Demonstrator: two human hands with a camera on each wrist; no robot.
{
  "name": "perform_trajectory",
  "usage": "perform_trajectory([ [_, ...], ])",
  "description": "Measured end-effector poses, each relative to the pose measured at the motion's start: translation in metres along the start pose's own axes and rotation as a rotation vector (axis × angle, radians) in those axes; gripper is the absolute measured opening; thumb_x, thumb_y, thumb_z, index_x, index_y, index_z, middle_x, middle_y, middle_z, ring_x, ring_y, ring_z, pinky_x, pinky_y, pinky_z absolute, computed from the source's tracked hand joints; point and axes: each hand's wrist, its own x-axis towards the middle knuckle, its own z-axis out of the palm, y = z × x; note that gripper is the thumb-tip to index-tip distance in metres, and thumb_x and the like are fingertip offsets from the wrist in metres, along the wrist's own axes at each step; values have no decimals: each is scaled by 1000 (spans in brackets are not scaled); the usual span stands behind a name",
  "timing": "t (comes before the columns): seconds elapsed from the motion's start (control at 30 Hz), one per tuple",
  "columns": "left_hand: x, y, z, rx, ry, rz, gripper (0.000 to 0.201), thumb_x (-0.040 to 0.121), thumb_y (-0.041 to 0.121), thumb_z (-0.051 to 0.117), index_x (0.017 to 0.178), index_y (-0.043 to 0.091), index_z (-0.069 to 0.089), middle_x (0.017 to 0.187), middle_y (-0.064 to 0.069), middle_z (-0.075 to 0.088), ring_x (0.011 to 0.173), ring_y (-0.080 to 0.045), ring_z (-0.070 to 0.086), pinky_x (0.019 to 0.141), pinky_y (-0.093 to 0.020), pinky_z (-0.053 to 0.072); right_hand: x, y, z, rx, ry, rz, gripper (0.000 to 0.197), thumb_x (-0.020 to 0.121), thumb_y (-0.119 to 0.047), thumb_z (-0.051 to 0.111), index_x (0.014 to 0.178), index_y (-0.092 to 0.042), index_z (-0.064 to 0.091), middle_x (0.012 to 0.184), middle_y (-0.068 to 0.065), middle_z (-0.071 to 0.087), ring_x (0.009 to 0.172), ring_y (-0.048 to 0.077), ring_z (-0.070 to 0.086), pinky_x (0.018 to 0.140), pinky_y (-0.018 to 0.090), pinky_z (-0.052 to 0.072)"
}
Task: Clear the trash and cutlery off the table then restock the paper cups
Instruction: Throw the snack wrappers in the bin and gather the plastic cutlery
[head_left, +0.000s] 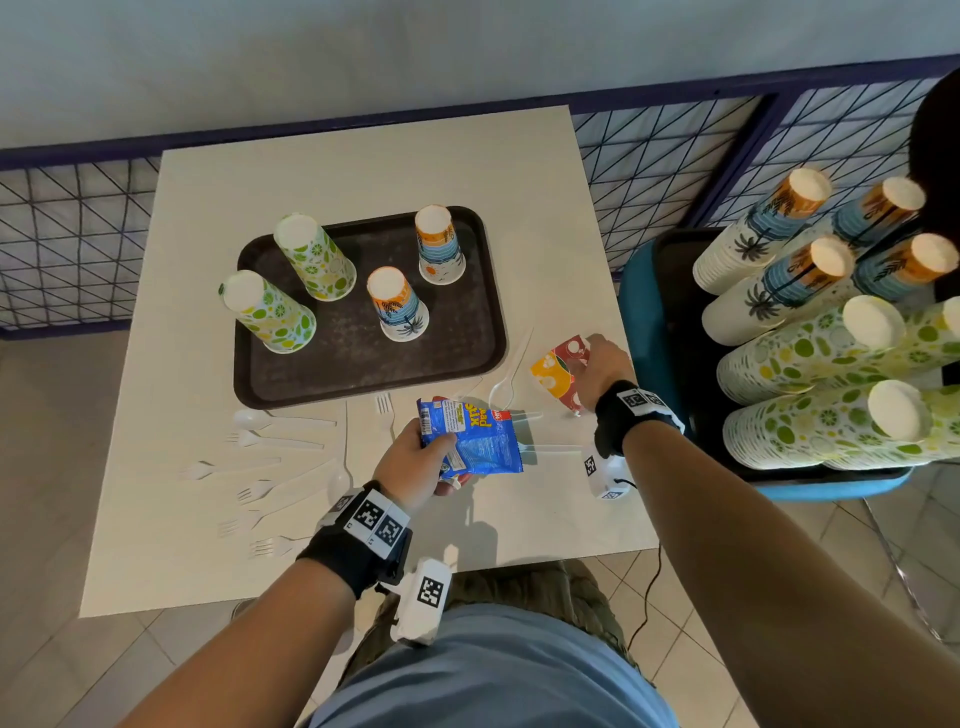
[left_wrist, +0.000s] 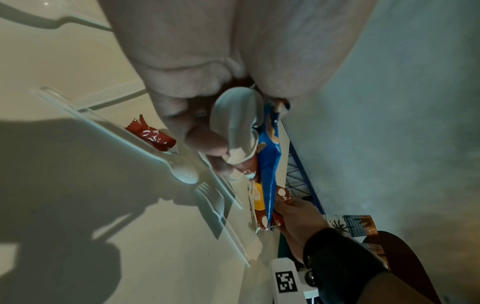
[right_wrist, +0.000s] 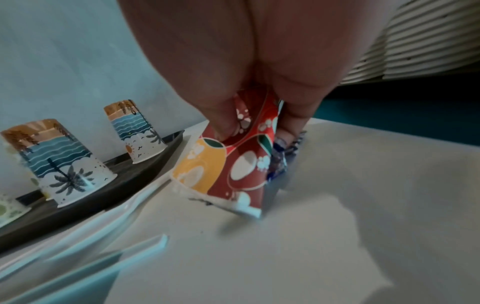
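My left hand (head_left: 439, 462) grips a blue snack wrapper (head_left: 470, 436) just above the table's front middle. In the left wrist view the fingers (left_wrist: 205, 142) press a white spoon-shaped plastic piece (left_wrist: 236, 117) against the blue wrapper (left_wrist: 270, 164). My right hand (head_left: 589, 364) pinches a crushed red and orange paper cup (head_left: 556, 371) at the table's right edge; its rim touches the table (right_wrist: 337, 205). The right wrist view shows the fingers (right_wrist: 223, 123) squeezing that crushed cup (right_wrist: 233, 164). White plastic forks and spoons (head_left: 270, 467) lie scattered at the front left. A small red wrapper (left_wrist: 150, 133) lies among cutlery.
A dark tray (head_left: 467, 358) in mid-table bears several upside-down paper cups (head_left: 397, 304). To the right, tall stacks of paper cups (head_left: 810, 364) lie on a black tray (head_left: 675, 312) on a blue chair (head_left: 639, 312). A wire fence (head_left: 665, 156) runs behind the table.
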Motion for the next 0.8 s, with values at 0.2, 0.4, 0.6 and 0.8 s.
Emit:
perform_trajectory([
  [0.2, 1, -2, -7, -4, -1, 13, 10, 108, 26, 54, 118, 26, 53, 102, -5, 72, 77, -16, 71, 53, -22, 57, -12, 7, -7, 318, 89, 24, 24, 101, -24, 59, 119, -7, 61, 104, 7, 65, 103, 30, 66, 78, 33, 50],
  [0.4, 3, -10, -18, -11, 21, 11, 17, 106, 25, 57, 122, 21, 53, 110, -9, 72, 78, -19, 72, 57, -26, 57, -71, -26, -37, 682, 145, -195, 20, 97, -26, 64, 104, -8, 69, 89, 3, 75, 76, 17, 72, 66, 28, 57],
  [0.6, -3, -8, -20, -138, 1, 6, 16, 105, 19, 58, 121, 20, 55, 108, -16, 75, 72, -22, 71, 51, -28, 55, -124, -61, -10, 879, -159, -353, 35, 94, -49, 61, 115, -23, 72, 102, 6, 78, 96, 30, 75, 88, 54, 58],
  [0.8, -21, -3, -28, -333, -30, -27, 12, 105, 12, 50, 113, 10, 59, 98, -18, 72, 74, -22, 73, 76, -44, 62, -148, -68, 21, 657, -108, -370, 26, 96, -47, 64, 111, -26, 70, 97, -3, 79, 81, 6, 75, 78, 38, 63],
])
